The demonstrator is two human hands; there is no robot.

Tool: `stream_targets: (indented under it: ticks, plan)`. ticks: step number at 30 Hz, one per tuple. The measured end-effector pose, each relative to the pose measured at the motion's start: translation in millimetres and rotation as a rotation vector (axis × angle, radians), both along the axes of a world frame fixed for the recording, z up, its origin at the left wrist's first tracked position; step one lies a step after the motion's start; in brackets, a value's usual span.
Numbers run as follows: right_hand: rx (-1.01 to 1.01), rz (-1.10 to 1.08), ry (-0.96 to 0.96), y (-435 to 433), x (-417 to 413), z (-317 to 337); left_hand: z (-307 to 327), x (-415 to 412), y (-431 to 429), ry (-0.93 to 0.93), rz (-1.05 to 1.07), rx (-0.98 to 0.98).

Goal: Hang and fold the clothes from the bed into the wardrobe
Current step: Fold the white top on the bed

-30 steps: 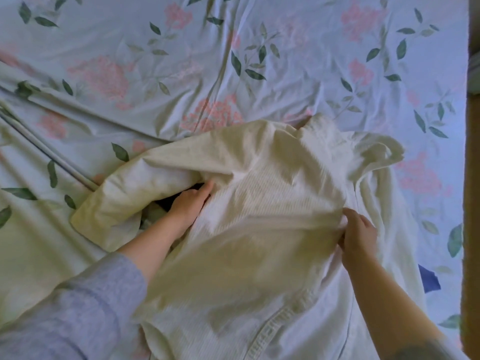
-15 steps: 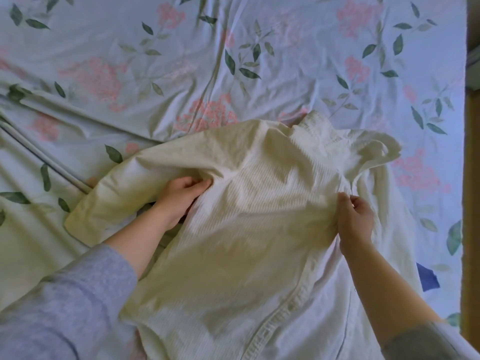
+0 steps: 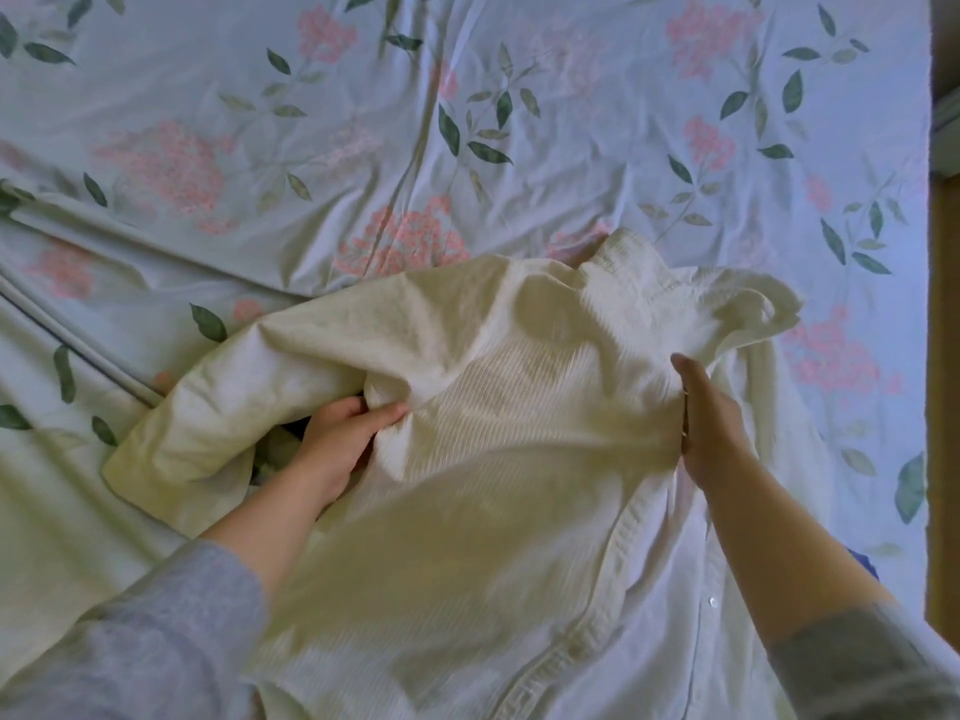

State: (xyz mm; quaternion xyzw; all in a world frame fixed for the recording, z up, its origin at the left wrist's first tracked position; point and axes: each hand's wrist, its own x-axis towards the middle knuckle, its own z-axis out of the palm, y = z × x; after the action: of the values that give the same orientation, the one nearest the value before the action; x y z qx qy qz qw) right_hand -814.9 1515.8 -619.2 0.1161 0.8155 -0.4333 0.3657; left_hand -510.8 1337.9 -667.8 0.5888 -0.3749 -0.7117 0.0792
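I noted a floral bedsheet (image 3: 363,122) covering the bed. A cream shirt (image 3: 493,485) lay rumpled on it, with its collar (image 3: 628,267) at the shirt's far end. The left hand (image 3: 337,444) was at the shirt's left side, fingers curled and pinching cloth where the sleeve (image 3: 234,397) joins. The right hand (image 3: 711,428) gripped the shirt's right front edge, thumb on top. One small button (image 3: 712,601) showed on the shirt's right front.

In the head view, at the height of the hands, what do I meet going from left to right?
Sleeve end, left hand, middle of the cream shirt, right hand, brown strip at the edge.
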Motion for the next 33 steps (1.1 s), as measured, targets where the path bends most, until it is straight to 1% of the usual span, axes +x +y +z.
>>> stream_targets:
  ticks: [5, 8, 10, 12, 13, 14, 16, 17, 18, 19, 21, 23, 24, 27, 29, 32, 33]
  plan:
    - [0.018, 0.042, 0.013, -43.9, -35.5, -14.4, -3.1, -4.5, -5.3, -0.058, 0.001, -0.079]
    - [0.008, 0.032, -0.04, -68.0, -47.1, -21.1, -7.1, -4.5, -4.9, -0.052, -0.001, -0.103]
    - [-0.014, 0.068, -0.086, -78.2, -54.1, -23.2, -9.1, -3.8, -3.0, -0.038, 0.007, -0.113]
    - [-0.067, 0.084, -0.11, -87.5, -61.3, -23.2, -10.6, -1.5, -1.1, -0.043, 0.009, -0.128]
    - [-0.098, 0.051, -0.069, -92.1, -65.7, -22.7, -11.4, -0.3, -0.8, -0.051, 0.015, -0.142]
    - [-0.121, -0.016, 0.014, -95.3, -69.5, -22.2, -11.6, 1.5, -0.4, -0.061, 0.027, -0.161]
    - [-0.155, -0.229, 0.184, -96.6, -77.2, -23.5, -10.7, 4.2, -0.1, -0.075, 0.069, -0.198]
    - [-0.174, -0.323, 0.219, -94.2, -79.3, -24.9, -9.4, 4.4, 0.1, -0.081, 0.084, -0.214]
    - [-0.185, -0.361, 0.215, -89.9, -79.3, -27.7, -7.9, 3.8, 0.6, -0.087, 0.085, -0.229]
    - [-0.176, -0.352, 0.175, -84.5, -77.5, -31.8, -6.9, 2.5, 1.1, -0.091, 0.078, -0.243]
    - [-0.091, -0.205, 0.071, -75.1, -72.8, -40.3, -5.0, -0.3, 1.0, -0.086, 0.058, -0.236]
    - [-0.027, -0.069, -0.03, -68.3, -68.5, -44.9, -4.6, -1.2, -1.2, -0.078, 0.035, -0.176]
    - [-0.03, -0.053, -0.069, -64.8, -67.0, -45.5, -4.9, -1.2, -2.6, -0.08, 0.02, -0.146]
    - [-0.114, -0.057, -0.159, -52.1, -57.4, -44.6, -5.3, 0.2, -4.1, -0.114, -0.005, -0.142]
    - [-0.197, 0.003, -0.26, -39.6, -43.1, -33.9, -3.7, 1.2, -4.0, -0.138, 0.003, -0.167]
    - [-0.24, 0.128, -0.446, -12.2, -17.9, -11.9, 2.0, 3.3, -3.8, -0.072, -0.043, -0.115]
    - [-0.249, 0.135, -0.47, -1.2, -8.7, -6.2, 4.3, 3.9, -2.9, -0.048, -0.06, -0.083]
